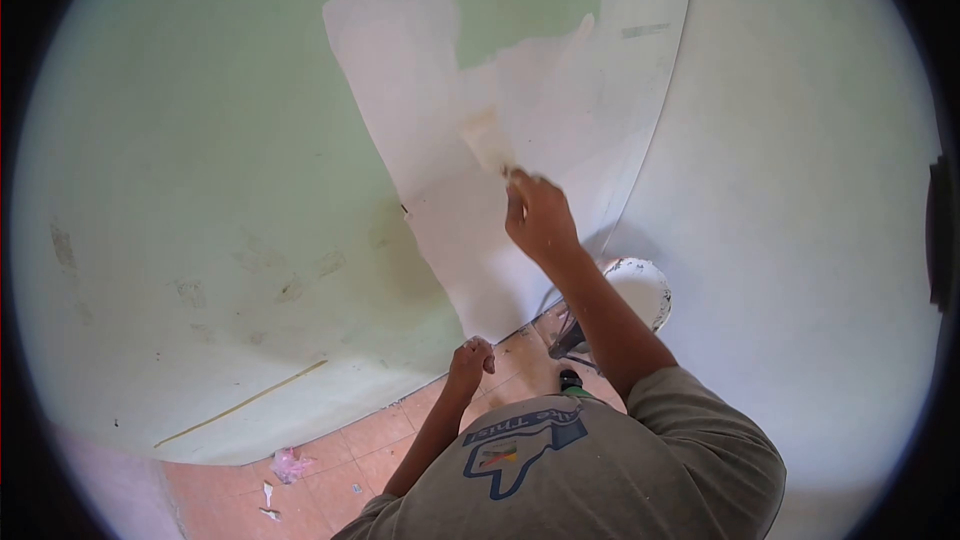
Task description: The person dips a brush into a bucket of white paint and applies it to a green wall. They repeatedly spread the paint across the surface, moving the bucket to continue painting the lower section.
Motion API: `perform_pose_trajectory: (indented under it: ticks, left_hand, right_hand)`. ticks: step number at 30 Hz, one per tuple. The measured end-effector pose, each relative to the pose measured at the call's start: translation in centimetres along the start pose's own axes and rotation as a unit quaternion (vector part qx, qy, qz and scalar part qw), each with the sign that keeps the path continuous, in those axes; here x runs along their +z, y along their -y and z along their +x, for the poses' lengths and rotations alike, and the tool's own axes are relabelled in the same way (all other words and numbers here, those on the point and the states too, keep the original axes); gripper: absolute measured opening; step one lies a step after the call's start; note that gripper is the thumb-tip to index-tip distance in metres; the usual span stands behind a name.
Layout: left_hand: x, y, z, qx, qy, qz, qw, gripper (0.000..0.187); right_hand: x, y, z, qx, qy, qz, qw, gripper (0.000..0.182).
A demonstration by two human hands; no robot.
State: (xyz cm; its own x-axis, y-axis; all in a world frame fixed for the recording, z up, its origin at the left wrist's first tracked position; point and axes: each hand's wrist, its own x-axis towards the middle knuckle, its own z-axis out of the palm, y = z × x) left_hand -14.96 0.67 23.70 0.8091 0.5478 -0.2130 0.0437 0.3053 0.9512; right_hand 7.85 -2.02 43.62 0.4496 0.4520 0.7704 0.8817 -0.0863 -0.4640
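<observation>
— Green wall [200, 140] first: where is my left hand [470, 358] hanging?
— Low beside it, fingers curled together, holding nothing.
— And the brush [488, 140]?
— My right hand [538, 215] is clamping its handle; bristles are pointing up-left, pressing on the wall's white patch [560, 120].

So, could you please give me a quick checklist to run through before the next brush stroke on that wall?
1. Grip on the brush: ok, the right hand is closed around its handle.
2. Bristles on the wall: ok, they touch the white patch.
3. Paint load on the bristles: cannot tell, blurred.
4. Green patch above the brush: not ok, uncovered.
5. Paint bucket: ok, on the floor near the corner.
6. Left hand: ok, fisted, holding nothing visible.
</observation>
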Motion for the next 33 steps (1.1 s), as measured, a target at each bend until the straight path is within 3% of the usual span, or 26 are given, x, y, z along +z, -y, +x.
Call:
perform_pose_trajectory:
  ticks: [1,3,6,10,12,16,18,20,22,24,26,28,30,31,33]
  left_hand:
    - [-0.2,-0.1,0.2,0.005,0.003,0.000,1.000,0.020]
    - [-0.5,0.2,-0.3,-0.033,-0.020,-0.003,0.999,0.019]
    - [-1.0,-0.3,-0.5,-0.022,-0.012,0.022,0.999,0.020]
    - [-1.2,-0.9,-0.3,-0.012,-0.033,0.010,0.999,0.019]
    - [-1.8,0.1,0.0,0.002,-0.034,-0.031,0.999,0.020]
    - [-2.4,1.2,0.3,-0.006,-0.041,0.042,0.998,0.023]
    - [-2.4,1.5,0.6,0.001,-0.053,0.056,0.997,0.026]
    - [-1.7,0.5,0.2,-0.003,-0.069,0.063,0.996,0.026]
    - [-1.7,0.8,0.7,0.006,-0.110,0.068,0.992,0.026]
    - [-1.5,1.5,1.0,0.001,-0.111,0.114,0.987,0.028]
    - [-0.7,1.4,0.6,0.005,-0.136,0.085,0.987,0.028]
    - [0.3,1.7,0.4,0.005,-0.147,0.058,0.987,0.028]
    - [1.2,2.1,0.5,-0.021,-0.140,0.083,0.986,0.029]
    - [1.7,2.3,0.6,-0.027,-0.145,0.079,0.986,0.029]
    - [3.2,2.8,0.7,-0.049,-0.166,0.086,0.981,0.029]
  right_hand:
    - [0.8,-0.9,-1.2,-0.004,-0.004,-0.002,1.000,0.016]
    - [1.6,-2.4,-4.4,0.074,0.079,-0.010,0.994,0.025]
    - [2.7,-4.4,-7.9,0.074,0.132,-0.042,0.988,0.026]
    - [0.6,-1.8,-8.5,0.120,0.193,-0.074,0.971,0.021]
    - [-0.9,0.5,-7.5,0.078,0.072,-0.019,0.994,0.023]
    - [-3.0,4.9,-2.8,0.155,0.032,0.062,0.985,0.021]
    - [-2.7,5.6,-2.0,0.148,0.036,0.095,0.984,0.026]
    - [0.1,3.3,-2.7,-0.002,0.012,0.052,0.999,0.031]
    - [2.3,1.2,-4.7,-0.005,0.003,0.085,0.996,0.030]
    - [3.4,-1.2,-8.2,0.203,0.096,0.171,0.959,0.024]
    - [4.7,-8.5,-12.5,0.207,0.235,0.119,0.942,0.020]
    - [5.6,-15.4,-18.1,0.205,0.255,0.073,0.942,0.024]
    - [3.9,-18.5,-21.5,0.313,0.311,0.119,0.890,0.022]
    - [3.1,-19.6,-22.4,0.314,0.318,0.119,0.887,0.022]
    - [0.7,-20.7,-24.7,0.402,0.325,0.157,0.841,0.019]
